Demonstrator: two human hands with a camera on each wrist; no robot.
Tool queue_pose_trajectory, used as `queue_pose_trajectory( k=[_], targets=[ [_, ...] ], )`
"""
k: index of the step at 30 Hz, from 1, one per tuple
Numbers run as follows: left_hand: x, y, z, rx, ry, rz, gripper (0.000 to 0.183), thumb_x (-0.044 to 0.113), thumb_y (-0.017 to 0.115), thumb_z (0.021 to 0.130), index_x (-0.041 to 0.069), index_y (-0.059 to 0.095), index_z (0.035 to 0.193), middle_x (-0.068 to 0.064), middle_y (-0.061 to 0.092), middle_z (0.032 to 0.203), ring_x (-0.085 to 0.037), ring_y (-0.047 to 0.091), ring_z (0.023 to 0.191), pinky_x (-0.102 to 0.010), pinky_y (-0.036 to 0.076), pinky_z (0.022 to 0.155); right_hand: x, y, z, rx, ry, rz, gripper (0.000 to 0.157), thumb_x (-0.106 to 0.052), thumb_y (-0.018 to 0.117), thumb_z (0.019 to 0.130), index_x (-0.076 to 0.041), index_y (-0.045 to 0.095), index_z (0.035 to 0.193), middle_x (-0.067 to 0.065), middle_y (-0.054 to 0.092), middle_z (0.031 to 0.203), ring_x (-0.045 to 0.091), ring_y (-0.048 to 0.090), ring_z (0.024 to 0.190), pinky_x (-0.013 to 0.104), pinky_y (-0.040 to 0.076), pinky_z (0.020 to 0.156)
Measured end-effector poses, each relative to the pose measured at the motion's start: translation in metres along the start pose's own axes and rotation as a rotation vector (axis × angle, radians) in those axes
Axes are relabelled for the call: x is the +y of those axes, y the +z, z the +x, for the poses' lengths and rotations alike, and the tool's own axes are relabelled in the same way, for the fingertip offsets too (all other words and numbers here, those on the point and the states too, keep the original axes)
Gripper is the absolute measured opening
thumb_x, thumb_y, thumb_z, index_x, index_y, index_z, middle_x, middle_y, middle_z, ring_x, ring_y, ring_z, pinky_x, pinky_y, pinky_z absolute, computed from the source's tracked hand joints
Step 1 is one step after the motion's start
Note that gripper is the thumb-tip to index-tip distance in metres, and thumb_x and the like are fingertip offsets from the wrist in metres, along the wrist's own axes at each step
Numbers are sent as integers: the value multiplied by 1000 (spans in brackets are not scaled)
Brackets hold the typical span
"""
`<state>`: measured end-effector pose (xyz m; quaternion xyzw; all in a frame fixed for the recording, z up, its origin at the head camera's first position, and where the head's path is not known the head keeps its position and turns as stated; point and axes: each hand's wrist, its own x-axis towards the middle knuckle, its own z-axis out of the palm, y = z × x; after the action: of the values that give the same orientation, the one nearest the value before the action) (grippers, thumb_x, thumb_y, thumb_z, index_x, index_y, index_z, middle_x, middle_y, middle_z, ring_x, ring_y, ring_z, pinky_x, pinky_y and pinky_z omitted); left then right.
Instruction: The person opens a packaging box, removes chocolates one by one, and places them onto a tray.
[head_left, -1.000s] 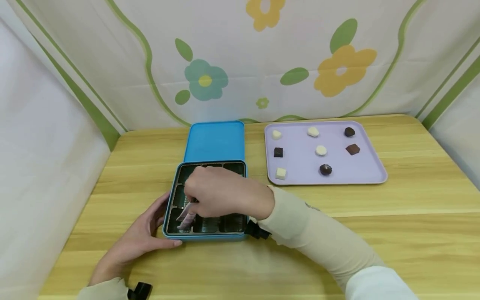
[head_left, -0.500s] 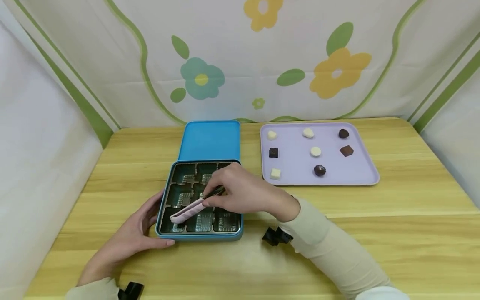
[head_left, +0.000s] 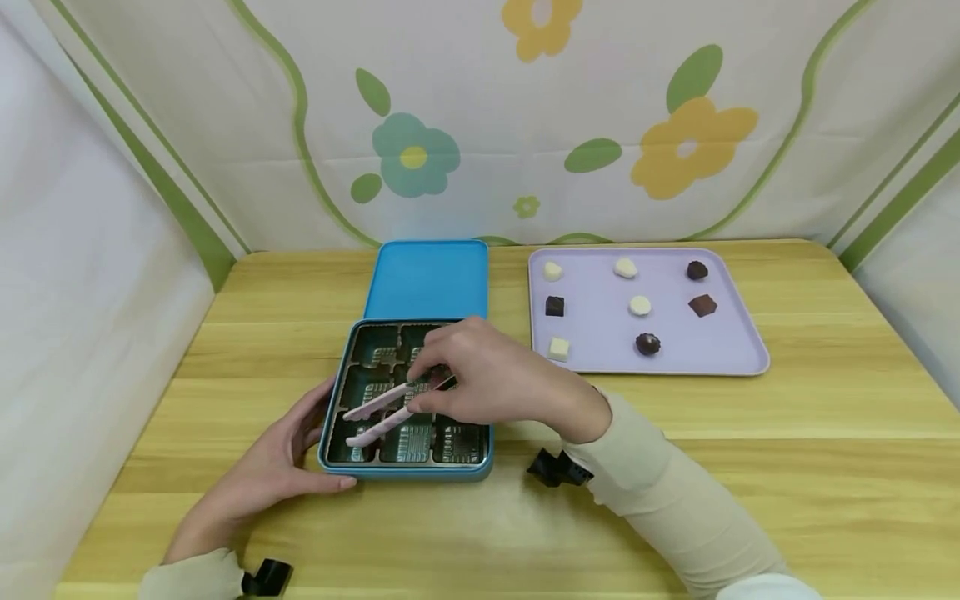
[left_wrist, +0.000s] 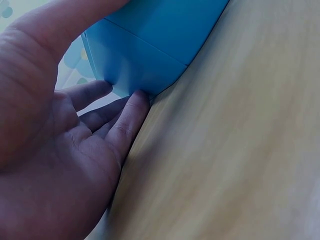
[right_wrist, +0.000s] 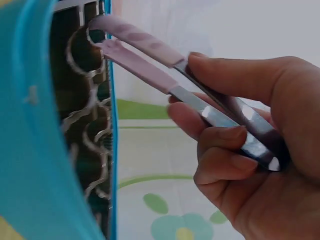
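A blue tin (head_left: 408,475) lies with its lid side folded back, and a dark divided insert (head_left: 408,442) fills it. At its front left corner my left hand (head_left: 273,467) holds it, thumb along the front and fingers against the left side; in the left wrist view fingertips (left_wrist: 137,97) touch the blue wall. My right hand (head_left: 487,375) grips metal tongs (head_left: 378,425) with pink tips between thumb and fingers. Their arms are spread apart over the front left compartment, nothing between them. The right wrist view shows the pink tips beside the insert's compartments. Part of the insert is hidden under my right hand.
The blue lid (head_left: 427,279) lies flat behind the tin. To the right, a lilac tray (head_left: 720,350) bears several spaced chocolates, such as a round dark one (head_left: 648,343) and a square white one (head_left: 558,348). A flowered cloth (head_left: 480,167) hangs behind the table (head_left: 465,542).
My right hand has shifted right and turned, bringing the tongs into plain sight. Their pink tips, close together half a second ago, now stand apart. My left hand stays at the tin's corner.
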<state>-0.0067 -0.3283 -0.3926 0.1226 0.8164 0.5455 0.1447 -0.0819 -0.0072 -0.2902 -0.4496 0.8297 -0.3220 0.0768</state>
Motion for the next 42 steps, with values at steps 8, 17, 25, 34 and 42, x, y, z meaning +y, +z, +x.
queue_pose_trajectory(
  k=[8,17,25,34,42],
  targets=[
    [2,-2,-1,-16,-2,8,118,6,93,82,25,21,173,-22,36,171,10,48,139,-7,42,108,-26,8,26,-211,-21,-239,15,-25,76,102,-13,84,107,-3,73,99,10,66,86,21,54,74],
    [4,1,-1,-8,-22,-1,120,6,95,80,26,21,173,-20,36,171,7,52,136,-7,43,107,-12,8,16,-113,-24,-101,15,-22,77,101,-10,85,107,0,78,100,10,66,83,23,54,78],
    [4,1,-1,-6,-24,14,120,6,94,80,24,21,174,-21,35,172,12,46,138,-6,41,108,11,15,-8,63,-19,47,14,-21,81,98,-11,85,107,-1,79,99,4,58,70,20,47,67],
    [4,2,-1,3,-29,21,120,7,95,80,24,22,173,-21,36,171,13,45,139,-5,40,108,25,24,-17,143,-27,144,15,-20,80,98,-10,85,109,0,80,100,-2,56,69,18,51,65],
    [5,1,-1,1,-44,19,121,8,95,80,25,21,174,-21,35,172,11,47,138,-6,41,108,30,24,-19,184,-26,177,15,-20,83,96,-10,85,107,-2,80,97,2,62,75,19,55,65]
  ],
)
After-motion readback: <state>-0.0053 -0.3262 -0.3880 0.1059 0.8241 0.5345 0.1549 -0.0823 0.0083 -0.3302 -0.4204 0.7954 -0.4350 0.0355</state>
